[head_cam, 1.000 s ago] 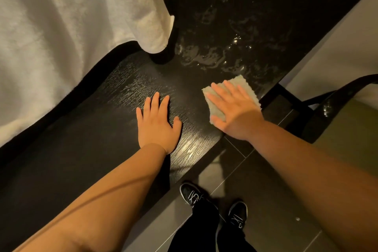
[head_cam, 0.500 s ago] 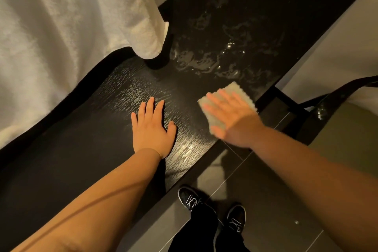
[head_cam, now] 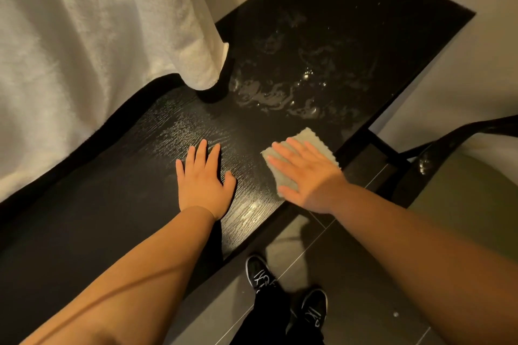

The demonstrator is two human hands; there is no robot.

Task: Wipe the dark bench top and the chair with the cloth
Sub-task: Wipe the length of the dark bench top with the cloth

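Two bare hands lie flat on the dark bench top (head_cam: pixel 350 45), which runs from the near left corner of the view up to the far right. White bedding (head_cam: pixel 84 45) hangs over its left side, with one rounded corner draped down onto the wood. Wet, shiny streaks (head_cam: pixel 269 98) sit on the bench beyond the hands. At the right edge of the view stands the chair (head_cam: pixel 476 199), with a dark curved frame and a greenish seat, just beside the end of the bench. On the grey tiled floor (head_cam: pixel 364 274) below, two black shoes (head_cam: pixel 259 274) point toward the bench. The left hand (head_cam: pixel 203 180) rests palm down, fingers spread, grasping nothing. The right hand (head_cam: pixel 305 173) presses flat on the pale cloth (head_cam: pixel 308 137), fingers extended rather than clenched, near the front edge of the bench
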